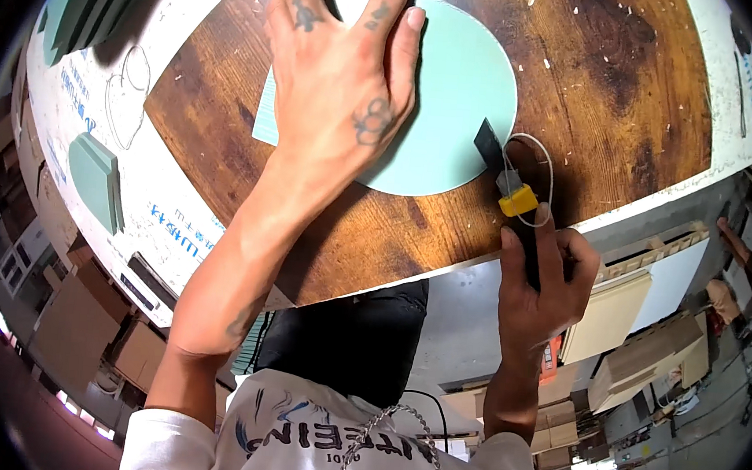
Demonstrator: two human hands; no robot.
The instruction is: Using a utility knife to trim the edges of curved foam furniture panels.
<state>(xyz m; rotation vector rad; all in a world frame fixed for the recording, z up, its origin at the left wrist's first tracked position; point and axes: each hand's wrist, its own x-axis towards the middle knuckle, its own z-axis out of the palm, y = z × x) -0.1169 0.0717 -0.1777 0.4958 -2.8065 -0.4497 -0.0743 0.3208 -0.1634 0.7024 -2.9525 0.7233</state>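
A mint-green sheet (468, 74) with a rounded edge lies on the brown wood-grain board. My left hand (344, 82) rests on it, fingers stretched toward the upper edge of the picture, where the tips are partly cut off. A bright white patch shows between those fingers; I cannot tell what it is. In my right hand (553, 280) is a utility knife (518, 198) with a dark blade and a yellow part near its front. The blade reaches over the sheet's lower right edge. A thin pale strip (551, 165) loops beside the blade, starting near the sheet's rim.
The wood-grain board (619, 69) sits on a white table with printed marks. Stacked green pieces (103, 1) stand at the far left, with a smaller green stack (97, 182) nearer. A loose thin strip (126, 96) curls between them. Flat panels (645, 292) are stacked below, at right.
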